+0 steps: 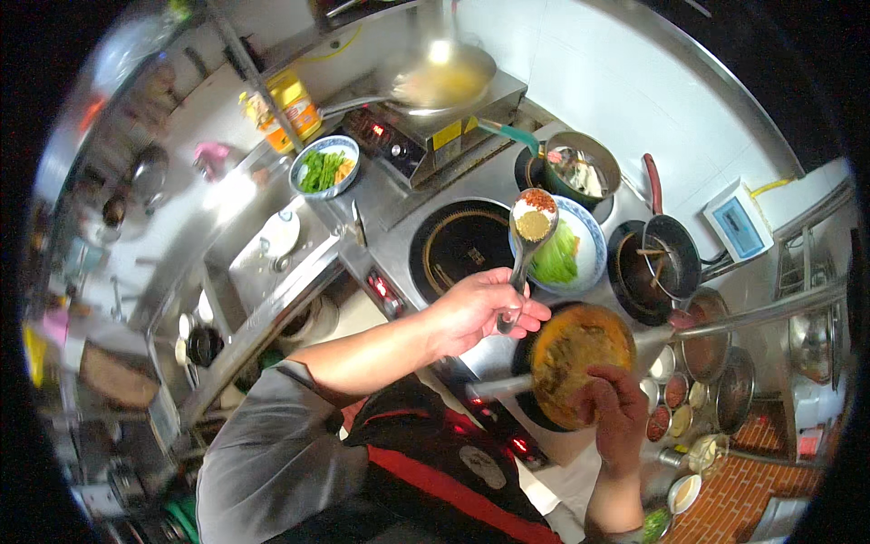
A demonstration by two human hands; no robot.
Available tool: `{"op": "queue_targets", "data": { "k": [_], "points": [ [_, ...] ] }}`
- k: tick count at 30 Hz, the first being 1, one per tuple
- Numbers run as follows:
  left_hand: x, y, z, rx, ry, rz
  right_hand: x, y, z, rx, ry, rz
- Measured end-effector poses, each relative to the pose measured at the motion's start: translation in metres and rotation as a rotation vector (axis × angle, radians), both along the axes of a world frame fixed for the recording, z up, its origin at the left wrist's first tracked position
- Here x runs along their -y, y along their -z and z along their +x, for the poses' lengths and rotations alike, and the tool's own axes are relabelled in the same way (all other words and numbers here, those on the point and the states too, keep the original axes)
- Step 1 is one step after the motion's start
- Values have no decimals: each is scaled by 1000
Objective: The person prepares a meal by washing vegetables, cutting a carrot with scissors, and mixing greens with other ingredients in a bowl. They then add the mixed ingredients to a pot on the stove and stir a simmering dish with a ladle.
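Note:
My left hand [486,306] grips the handle of a metal spoon [520,265]. The spoon carries red chili flakes [537,200] and a tan powder [533,224], and it is held above a blue-rimmed bowl [593,231] with green leaf vegetables [556,255]. Over the right side of a pan of orange-brown soup [578,347] is my right hand [615,411], blurred, its fingers bent downward and close together. Whether anything is between those fingers cannot be made out. The pan's handle [499,387] points left.
A green-handled pot [584,170] and a red-handled pan [671,255] stand behind. A steaming wok [445,78] sits on a cooker at the back. Left are a bowl of greens [325,167], a knife [358,223] and a sink [238,285]. Several seasoning tubs [680,421] stand right.

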State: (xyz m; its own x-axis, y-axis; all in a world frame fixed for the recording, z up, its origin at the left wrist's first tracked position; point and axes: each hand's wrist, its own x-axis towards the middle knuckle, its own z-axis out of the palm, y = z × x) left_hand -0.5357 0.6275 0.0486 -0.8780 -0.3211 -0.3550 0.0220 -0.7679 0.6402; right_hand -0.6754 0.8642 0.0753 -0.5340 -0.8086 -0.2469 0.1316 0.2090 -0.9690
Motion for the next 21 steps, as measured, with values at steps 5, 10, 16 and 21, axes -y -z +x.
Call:
{"op": "queue_targets", "data": {
  "k": [5,10,16,21],
  "points": [
    [121,31,20,69,79,68,175,5,73,143,-160,103],
    [238,12,46,118,228,-31,339,14,114,346,-38,61],
    [367,35,45,-12,48,-295,486,25,120,464,135,-102],
    [441,67,81,82,-47,-86,603,38,68,443,176,-20]
  ]
}}
